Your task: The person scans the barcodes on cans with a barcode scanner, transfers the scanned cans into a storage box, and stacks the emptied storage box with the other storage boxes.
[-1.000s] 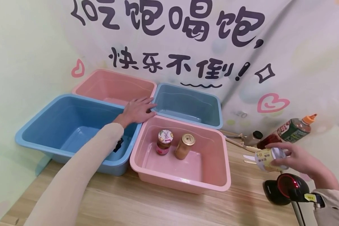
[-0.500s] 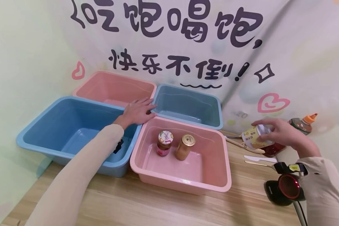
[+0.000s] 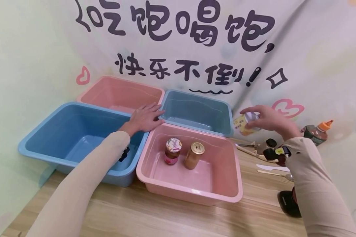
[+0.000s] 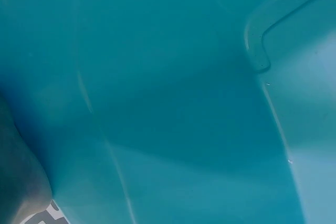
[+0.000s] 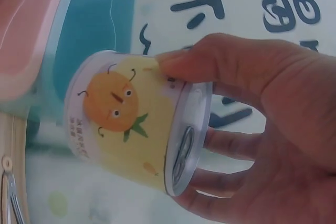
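Nearest, a strip of bare wooden table point(image 3: 172, 217) is seen in front of the bins, with a black scanner base point(image 3: 289, 204) at its right edge. Just behind stands the near pink bin point(image 3: 192, 194), in which a pink-lidded jar point(image 3: 172, 151) and a gold-lidded jar point(image 3: 194, 154) stand upright, close together at the left of centre; the floor to their right is open. To its left, rim against rim, the large blue bin point(image 3: 41, 131) is crossed by the left forearm.

The left hand point(image 3: 143, 118) is laid flat, fingers straight, on the corner where the bin rims meet. Behind lie the far pink bin point(image 3: 106, 89) and the far blue bin point(image 3: 219, 105).

The yellow can point(image 3: 245, 123) is held in the air on its side by the right hand point(image 3: 268, 120), fingers curled round it, just past the far blue bin's right rim. In the right wrist view the fingers point(image 5: 210, 66) are seen wrapped over the can's ring-pull end. Right of the bins, cutlery point(image 3: 270, 168) and a sauce bottle point(image 3: 315, 133) lie on the table by the backdrop.
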Tool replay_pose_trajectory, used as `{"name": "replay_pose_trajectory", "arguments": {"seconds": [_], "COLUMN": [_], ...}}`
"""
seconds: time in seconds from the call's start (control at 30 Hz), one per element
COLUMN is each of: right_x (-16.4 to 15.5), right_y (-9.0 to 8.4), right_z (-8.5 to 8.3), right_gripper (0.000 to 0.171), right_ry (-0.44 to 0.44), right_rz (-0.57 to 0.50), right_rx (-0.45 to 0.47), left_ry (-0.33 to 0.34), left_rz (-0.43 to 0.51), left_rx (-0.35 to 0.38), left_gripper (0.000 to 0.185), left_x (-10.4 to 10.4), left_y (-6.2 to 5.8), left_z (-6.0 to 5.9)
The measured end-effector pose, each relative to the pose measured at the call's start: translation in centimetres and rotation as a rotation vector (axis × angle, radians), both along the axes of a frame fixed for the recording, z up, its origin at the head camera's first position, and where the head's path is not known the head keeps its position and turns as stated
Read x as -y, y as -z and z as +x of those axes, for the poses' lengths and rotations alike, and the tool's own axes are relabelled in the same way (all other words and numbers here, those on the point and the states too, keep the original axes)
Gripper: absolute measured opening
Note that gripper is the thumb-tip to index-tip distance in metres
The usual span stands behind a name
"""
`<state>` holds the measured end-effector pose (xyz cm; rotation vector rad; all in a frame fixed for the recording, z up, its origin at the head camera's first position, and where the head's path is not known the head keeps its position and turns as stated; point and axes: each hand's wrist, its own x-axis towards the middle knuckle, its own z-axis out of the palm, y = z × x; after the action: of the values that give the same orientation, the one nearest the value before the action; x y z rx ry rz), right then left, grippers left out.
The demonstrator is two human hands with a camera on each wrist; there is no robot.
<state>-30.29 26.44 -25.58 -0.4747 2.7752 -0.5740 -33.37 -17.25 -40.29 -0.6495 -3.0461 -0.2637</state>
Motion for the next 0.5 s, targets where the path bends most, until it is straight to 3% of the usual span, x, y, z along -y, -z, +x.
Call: {"name": "replay_pose_trajectory", "arguments": {"seconds": [0.23, 0.5], "right_x": [4.0, 7.1], "right_y": [0.5, 2.4], "right_z": [-2.6, -5.2], "right_gripper": [0.053, 0.054], "right_ry": [-0.024, -0.063], "right_rz": [0.002, -0.072], "right_rx": [-0.037, -0.011], "left_ry": [0.001, 0.009], "left_rz": [-0.016, -0.02], "left_rx": [-0.002, -0.001], "left_gripper": [0.066, 0.065], "left_x": [0.2, 0.0], "left_y": [0.0, -0.1], "left_z": [-0.1, 0.0]}}
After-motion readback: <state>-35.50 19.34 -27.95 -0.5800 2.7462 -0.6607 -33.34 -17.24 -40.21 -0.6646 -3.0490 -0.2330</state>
